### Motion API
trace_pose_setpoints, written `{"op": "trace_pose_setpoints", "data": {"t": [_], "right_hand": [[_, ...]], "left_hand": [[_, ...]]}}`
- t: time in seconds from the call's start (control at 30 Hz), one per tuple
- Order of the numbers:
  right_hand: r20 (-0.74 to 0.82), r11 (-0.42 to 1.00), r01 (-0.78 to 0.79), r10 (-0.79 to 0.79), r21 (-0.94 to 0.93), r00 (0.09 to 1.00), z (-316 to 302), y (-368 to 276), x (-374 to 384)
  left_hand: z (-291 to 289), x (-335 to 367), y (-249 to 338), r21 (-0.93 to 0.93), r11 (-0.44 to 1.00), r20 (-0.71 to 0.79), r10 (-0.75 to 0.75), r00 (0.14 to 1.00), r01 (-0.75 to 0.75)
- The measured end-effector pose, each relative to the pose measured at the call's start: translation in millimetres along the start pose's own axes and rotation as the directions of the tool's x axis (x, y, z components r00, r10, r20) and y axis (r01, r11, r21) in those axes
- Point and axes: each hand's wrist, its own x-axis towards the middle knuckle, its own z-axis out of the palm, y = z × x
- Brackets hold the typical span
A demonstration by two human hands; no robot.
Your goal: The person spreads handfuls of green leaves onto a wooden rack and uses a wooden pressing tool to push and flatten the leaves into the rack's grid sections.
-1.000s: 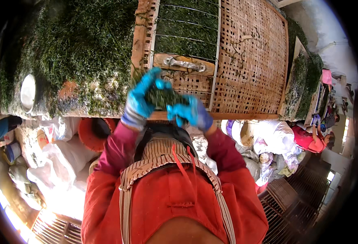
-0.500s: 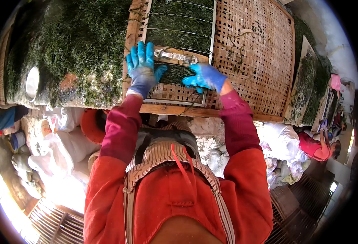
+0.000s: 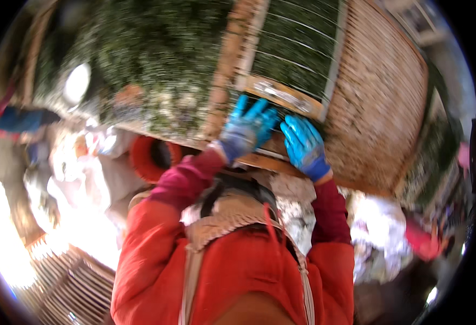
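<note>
Basically flat-handed: left hand [image 3: 250, 128] has gloved fingers fanned, right hand [image 3: 304, 142] has them straight and close together, neither gripping; such flat palms suit pressing. Exact contact blurred, can't tell. Just above them, handled wooden block [image 3: 285, 97] spans the metal frame [image 3: 336, 59], handle up, presumably for easy grabbing. Green seaweed [image 3: 297, 46] sits between the frame's wires, upper centre-right; woven mat [image 3: 381, 92] lies beneath, likely for drainage. Loose seaweed heap [image 3: 156, 51], upper left, white dish [image 3: 77, 84] near its lower edge.
</note>
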Motion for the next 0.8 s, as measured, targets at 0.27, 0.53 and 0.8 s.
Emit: {"op": "trace_pose_setpoints", "data": {"t": [0.27, 0.53, 0.8], "right_hand": [[0.103, 0.982, -0.172, 0.180, -0.077, 0.978, 39, -6, 3], [0.142, 0.980, -0.174, 0.187, -0.100, 0.972, 34, -5, 8], [0.186, 0.965, -0.250, 0.260, -0.078, 0.948, 30, -10, 8]], "left_hand": [[-16, -42, -72, -0.561, 0.783, -0.118, -0.398, 0.910, 0.269], [-44, -77, -264, -0.669, 0.650, -0.424, -0.733, 0.533, 0.361], [-73, -9, -262, -0.992, -0.031, 0.096, -0.804, 0.586, 0.119]]}}
